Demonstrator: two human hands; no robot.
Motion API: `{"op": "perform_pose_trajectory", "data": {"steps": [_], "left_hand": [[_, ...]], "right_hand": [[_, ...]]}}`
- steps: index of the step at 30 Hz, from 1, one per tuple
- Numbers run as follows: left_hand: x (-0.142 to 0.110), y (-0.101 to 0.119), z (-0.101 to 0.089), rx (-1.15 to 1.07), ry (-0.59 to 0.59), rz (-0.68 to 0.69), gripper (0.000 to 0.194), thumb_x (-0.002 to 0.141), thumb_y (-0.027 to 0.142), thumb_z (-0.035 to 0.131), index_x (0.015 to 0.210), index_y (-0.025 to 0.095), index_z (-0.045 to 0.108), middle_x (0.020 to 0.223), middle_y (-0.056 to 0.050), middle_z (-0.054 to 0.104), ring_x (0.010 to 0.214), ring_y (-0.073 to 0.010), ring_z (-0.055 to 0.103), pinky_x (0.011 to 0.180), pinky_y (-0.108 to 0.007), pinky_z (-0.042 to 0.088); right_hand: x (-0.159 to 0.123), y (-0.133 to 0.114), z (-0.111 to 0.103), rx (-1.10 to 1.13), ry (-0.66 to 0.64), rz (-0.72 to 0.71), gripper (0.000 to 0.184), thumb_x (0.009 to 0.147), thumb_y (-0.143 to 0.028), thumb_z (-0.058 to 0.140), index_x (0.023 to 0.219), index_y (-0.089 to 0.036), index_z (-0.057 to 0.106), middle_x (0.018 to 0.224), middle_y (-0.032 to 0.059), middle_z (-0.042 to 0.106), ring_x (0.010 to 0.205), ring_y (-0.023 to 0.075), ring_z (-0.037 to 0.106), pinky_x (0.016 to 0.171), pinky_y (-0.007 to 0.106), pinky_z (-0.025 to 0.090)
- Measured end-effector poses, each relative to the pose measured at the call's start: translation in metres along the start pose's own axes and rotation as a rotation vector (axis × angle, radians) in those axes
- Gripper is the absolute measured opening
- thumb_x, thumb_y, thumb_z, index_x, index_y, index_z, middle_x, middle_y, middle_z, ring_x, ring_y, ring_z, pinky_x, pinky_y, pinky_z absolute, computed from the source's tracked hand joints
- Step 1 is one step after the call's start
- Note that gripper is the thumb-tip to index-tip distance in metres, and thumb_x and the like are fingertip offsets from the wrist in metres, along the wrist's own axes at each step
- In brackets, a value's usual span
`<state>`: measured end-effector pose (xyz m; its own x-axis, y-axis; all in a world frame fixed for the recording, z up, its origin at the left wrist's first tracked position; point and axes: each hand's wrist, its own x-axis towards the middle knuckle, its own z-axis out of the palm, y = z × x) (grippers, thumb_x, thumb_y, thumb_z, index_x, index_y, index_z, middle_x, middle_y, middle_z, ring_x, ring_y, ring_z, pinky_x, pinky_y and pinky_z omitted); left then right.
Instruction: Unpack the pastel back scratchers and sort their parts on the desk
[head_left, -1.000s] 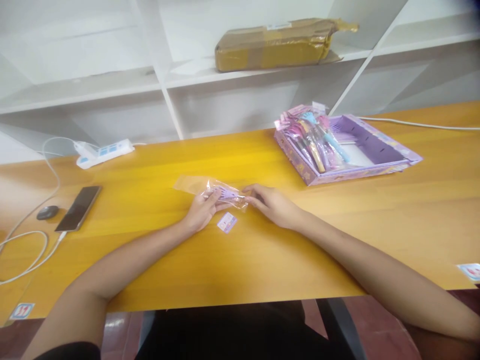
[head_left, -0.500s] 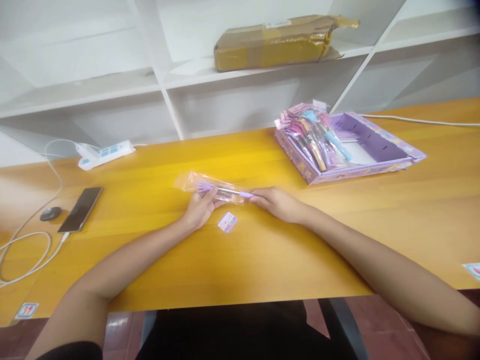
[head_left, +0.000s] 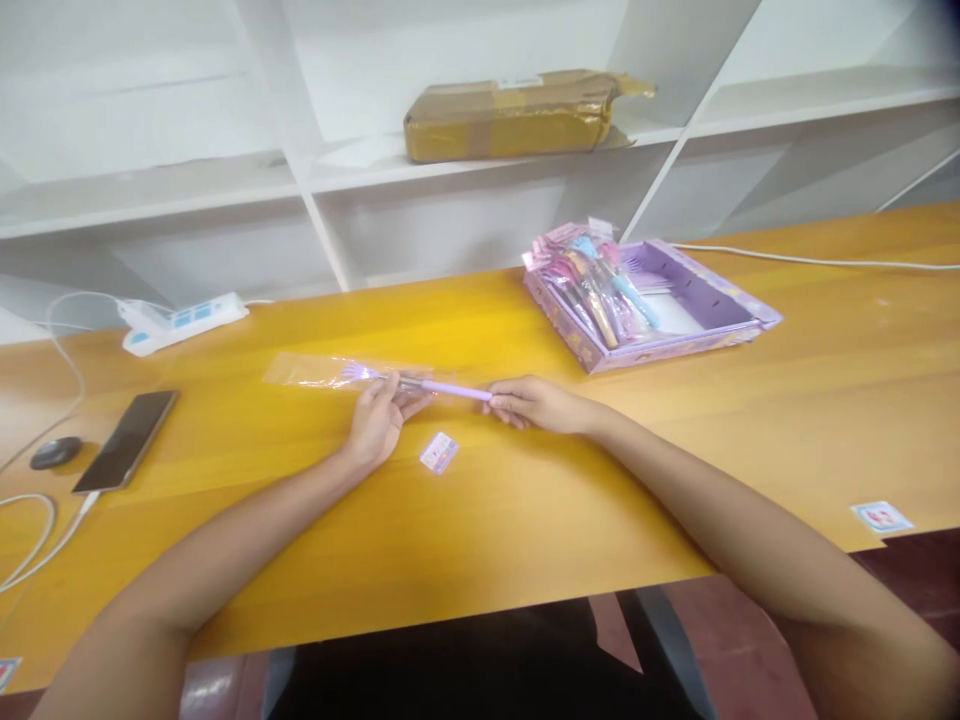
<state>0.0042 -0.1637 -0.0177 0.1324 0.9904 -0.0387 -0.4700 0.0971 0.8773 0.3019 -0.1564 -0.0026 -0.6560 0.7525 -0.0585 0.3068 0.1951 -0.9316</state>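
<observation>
Drawing longer out of the clear bag [head_left: 296,369] than before, the purple handle [head_left: 459,390] is now mostly uncovered, mid-table. Our left hand [head_left: 375,424] pinches bag and shaft; our right hand [head_left: 534,402] holds the handle's end narrowly. Film covers the clawed head [head_left: 358,372]. The card [head_left: 439,453] lies nearer, the purple tray [head_left: 667,352] far right.

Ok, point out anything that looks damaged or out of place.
The carton on the shelf looks damaged: its right end is ragged, with a strip sticking out. The packets look untidy, heaped at the left of the tray, some reaching over its rim. Nothing looks spilled.
</observation>
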Motion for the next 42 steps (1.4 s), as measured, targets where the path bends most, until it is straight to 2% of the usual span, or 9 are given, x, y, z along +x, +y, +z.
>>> {"op": "perform_pose_trajectory", "data": {"steps": [5,12,22,25,28,30,35,38,42], "left_hand": [[-0.008,-0.003,0.003,0.123,-0.238,-0.136,0.049,0.089,0.054,0.088,0.109,0.011,0.080,0.117,-0.017,0.083,0.105,-0.0316,0.082,0.104,-0.054,0.065],[-0.007,-0.013,-0.006,0.369,-0.447,-0.117,0.053,0.095,0.063,0.078,0.109,0.013,0.084,0.115,-0.016,0.084,0.108,-0.0314,0.082,0.103,-0.044,0.065],[-0.006,-0.003,0.005,0.231,-0.397,-0.140,0.054,0.091,0.063,0.083,0.100,0.010,0.082,0.109,-0.018,0.084,0.101,-0.0292,0.081,0.092,-0.038,0.066],[-0.007,-0.003,0.008,0.167,-0.337,-0.149,0.055,0.089,0.063,0.085,0.102,0.010,0.081,0.104,-0.017,0.084,0.092,-0.0260,0.081,0.085,-0.036,0.067],[-0.007,-0.004,0.007,0.125,-0.278,-0.168,0.055,0.086,0.061,0.089,0.102,0.009,0.078,0.098,-0.015,0.084,0.083,-0.0236,0.081,0.081,-0.036,0.067],[-0.007,-0.005,0.006,0.107,-0.260,-0.171,0.054,0.084,0.059,0.091,0.101,0.010,0.077,0.095,-0.014,0.084,0.082,-0.0235,0.080,0.080,-0.037,0.067],[-0.007,-0.007,0.005,0.133,-0.284,-0.160,0.053,0.086,0.059,0.089,0.103,0.011,0.076,0.100,-0.014,0.083,0.088,-0.0252,0.081,0.080,-0.036,0.067],[-0.007,-0.008,0.004,0.191,-0.305,-0.151,0.054,0.087,0.061,0.087,0.103,0.011,0.076,0.104,-0.015,0.083,0.092,-0.0257,0.081,0.083,-0.036,0.067],[-0.006,-0.011,0.001,0.269,-0.311,-0.150,0.058,0.086,0.066,0.086,0.104,0.012,0.076,0.104,-0.014,0.082,0.093,-0.0249,0.080,0.085,-0.037,0.067]], "right_hand": [[0.005,0.001,0.007,-0.137,0.002,-0.072,0.050,0.101,-0.066,0.065,0.099,-0.017,0.077,0.077,0.0010,0.067,0.066,0.0132,0.058,0.066,0.027,0.045],[0.010,0.003,0.036,-0.400,0.145,-0.246,0.040,0.107,-0.058,0.064,0.109,-0.019,0.075,0.094,0.0068,0.076,0.079,0.0191,0.067,0.073,0.029,0.044],[0.017,0.004,0.053,-0.443,0.209,-0.304,0.047,0.113,-0.059,0.049,0.096,-0.020,0.068,0.090,0.0072,0.071,0.081,0.0206,0.065,0.073,0.031,0.043],[0.014,0.005,0.047,-0.369,0.180,-0.272,0.043,0.106,-0.063,0.063,0.110,-0.021,0.069,0.091,0.0044,0.072,0.073,0.0173,0.063,0.067,0.028,0.044],[0.011,0.015,0.041,-0.308,0.150,-0.286,0.072,0.089,-0.067,0.084,0.139,-0.022,0.056,0.095,0.0012,0.072,0.066,0.0144,0.059,0.060,0.026,0.045],[0.011,0.021,0.040,-0.310,0.178,-0.335,0.084,0.088,-0.062,0.087,0.149,-0.023,0.046,0.095,-0.0004,0.070,0.062,0.0133,0.057,0.057,0.026,0.045],[0.012,0.025,0.038,-0.526,0.281,-0.577,0.018,0.110,-0.037,0.064,0.124,-0.026,0.069,0.108,0.0076,0.066,0.080,0.0163,0.064,0.069,0.029,0.054],[0.012,0.020,0.040,-0.571,0.333,-0.693,0.017,0.111,-0.034,0.061,0.110,-0.025,0.075,0.111,0.0091,0.060,0.087,0.0174,0.064,0.074,0.032,0.057],[0.011,0.008,0.048,-0.452,0.316,-0.637,0.016,0.112,-0.036,0.059,0.109,-0.025,0.072,0.116,0.0114,0.062,0.107,0.0231,0.066,0.092,0.040,0.059]]}}
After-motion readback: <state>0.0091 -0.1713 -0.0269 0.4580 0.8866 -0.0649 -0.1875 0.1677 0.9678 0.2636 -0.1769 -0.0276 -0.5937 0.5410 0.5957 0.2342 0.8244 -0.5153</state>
